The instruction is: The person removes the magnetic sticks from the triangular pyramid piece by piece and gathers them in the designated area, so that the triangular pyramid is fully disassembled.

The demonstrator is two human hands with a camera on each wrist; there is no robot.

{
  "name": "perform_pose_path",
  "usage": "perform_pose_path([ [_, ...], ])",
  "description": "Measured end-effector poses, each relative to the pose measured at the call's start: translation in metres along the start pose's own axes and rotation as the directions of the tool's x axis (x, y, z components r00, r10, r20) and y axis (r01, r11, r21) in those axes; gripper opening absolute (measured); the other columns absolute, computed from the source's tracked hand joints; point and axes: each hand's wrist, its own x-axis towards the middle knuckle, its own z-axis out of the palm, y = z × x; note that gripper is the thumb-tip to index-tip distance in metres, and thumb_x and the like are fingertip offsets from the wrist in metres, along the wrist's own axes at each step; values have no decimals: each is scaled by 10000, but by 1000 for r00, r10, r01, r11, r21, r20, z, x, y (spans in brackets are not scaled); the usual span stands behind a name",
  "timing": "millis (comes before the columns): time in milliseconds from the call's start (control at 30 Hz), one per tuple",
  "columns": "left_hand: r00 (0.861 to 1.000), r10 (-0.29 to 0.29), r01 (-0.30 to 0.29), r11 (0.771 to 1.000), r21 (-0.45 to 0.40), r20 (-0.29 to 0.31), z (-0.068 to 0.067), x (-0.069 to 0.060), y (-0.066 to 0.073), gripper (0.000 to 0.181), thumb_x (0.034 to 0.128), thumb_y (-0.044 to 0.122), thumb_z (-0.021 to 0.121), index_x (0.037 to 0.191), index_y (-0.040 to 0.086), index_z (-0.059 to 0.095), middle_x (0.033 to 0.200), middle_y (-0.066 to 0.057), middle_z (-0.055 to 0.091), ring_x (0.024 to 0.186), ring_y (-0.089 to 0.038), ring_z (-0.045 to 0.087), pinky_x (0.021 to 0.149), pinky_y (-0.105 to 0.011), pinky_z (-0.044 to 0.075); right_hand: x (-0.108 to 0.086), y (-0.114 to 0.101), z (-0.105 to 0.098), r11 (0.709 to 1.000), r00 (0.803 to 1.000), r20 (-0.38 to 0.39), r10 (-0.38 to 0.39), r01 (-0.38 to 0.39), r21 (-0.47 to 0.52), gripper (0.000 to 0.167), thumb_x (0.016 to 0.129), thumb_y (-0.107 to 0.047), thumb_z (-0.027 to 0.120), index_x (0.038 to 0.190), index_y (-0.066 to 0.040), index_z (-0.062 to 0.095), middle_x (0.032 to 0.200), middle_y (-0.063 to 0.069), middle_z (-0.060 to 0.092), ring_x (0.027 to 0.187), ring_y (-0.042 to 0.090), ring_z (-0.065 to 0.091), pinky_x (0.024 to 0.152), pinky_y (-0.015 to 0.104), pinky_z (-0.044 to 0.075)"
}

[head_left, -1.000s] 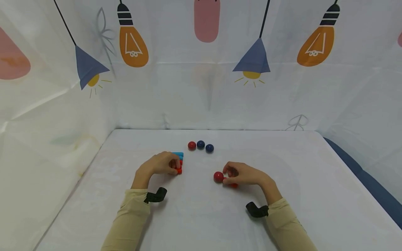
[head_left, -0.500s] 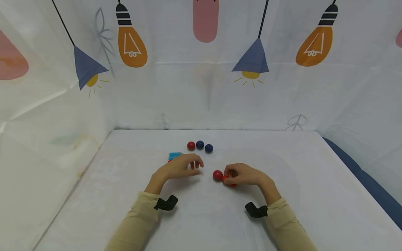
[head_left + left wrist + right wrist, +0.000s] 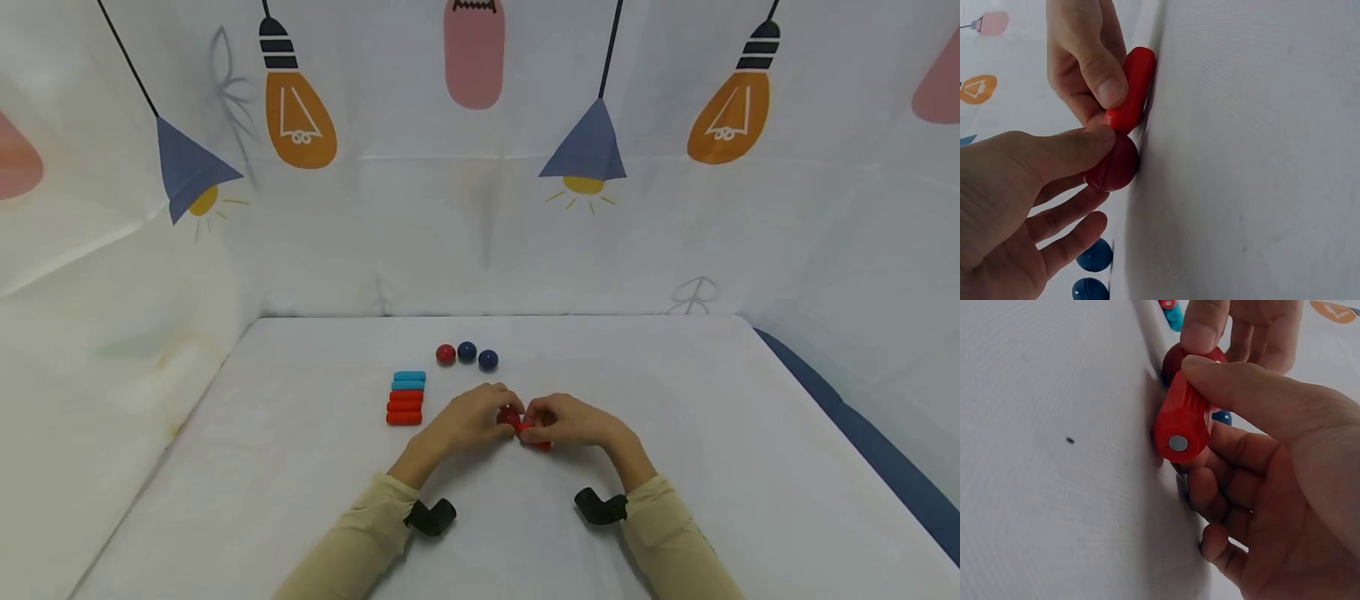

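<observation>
Over the middle of the table my left hand (image 3: pixel 467 421) pinches a dark red ball (image 3: pixel 1117 165) between its thumb and fingers. Close by, my right hand (image 3: pixel 576 422) holds a red magnetic rod (image 3: pixel 1180 415) with the thumb on its upper side. One end of the rod touches the ball; the other, toward the right wrist camera, shows a round silver disc. In the left wrist view, the ball and rod form a line just over or on the tabletop. The fingertips behind the ball are partly hidden.
To the left lies a stack of rods: two blue rods (image 3: pixel 408 381) and several red rods (image 3: pixel 405 407) side by side. Farther back sit a red ball (image 3: pixel 446 355) and two dark blue balls (image 3: pixel 488 360). A printed white curtain (image 3: pixel 375 233) hangs behind the table (image 3: pixel 750 467).
My left hand has moved right from the rod stack to the red ball and now pinches it. The right hand stays on its red rod. The head view has shifted slightly.
</observation>
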Motion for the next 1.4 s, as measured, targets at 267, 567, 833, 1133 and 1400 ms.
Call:
perform_pose_path([
  [267, 997, 66, -65, 997, 36, -43, 2, 5, -2, 248, 893, 152, 648, 1141, 158, 655, 1070, 25, 637, 952, -114, 559, 847, -222, 485, 0, -2, 1, 1000, 1000, 6, 10, -10, -4, 163, 864, -272, 673, 900, -122, 619, 691, -47, 558, 632, 78, 492, 600, 222, 403],
  [567, 981, 60, -45, 995, 85, -187, 0, 15, -5, 266, 864, 130, 682, 1129, 137, 654, 1094, -9, 628, 999, -137, 577, 908, -269, 496, 4, 2, 4, 1000, 1000, 16, -1, 1, 0, 155, 840, -268, 697, 879, -135, 625, 660, -57, 530, 608, 72, 479, 589, 218, 401],
  [833, 971, 52, -36, 997, 70, -234, -3, 26, -9, 282, 855, 119, 690, 1134, 131, 651, 1098, -19, 628, 992, -144, 581, 900, -266, 506, 3, 2, 4, 1000, 1000, 7, 26, -26, 16, 151, 844, -269, 694, 888, -140, 630, 664, -44, 540, 609, 83, 486, 591, 227, 407],
  [1133, 957, 65, -43, 996, 82, -283, -9, 39, -12, 259, 852, 107, 691, 1108, 116, 651, 1068, -32, 627, 972, -164, 571, 883, -267, 506, 4, 8, 2, 999, 1000, 12, 0, -1, 49, 150, 836, -297, 711, 871, -163, 653, 682, -43, 583, 615, 72, 509, 608, 223, 435],
  [1400, 956, 73, -43, 993, 110, -283, -9, 49, -18, 265, 850, 109, 693, 1110, 136, 647, 1089, -19, 623, 990, -153, 569, 893, -259, 503, 4, 12, 3, 992, 1000, 21, -8, 5, 122, 140, 852, -277, 675, 883, -144, 646, 677, -52, 583, 598, 65, 512, 594, 221, 440],
])
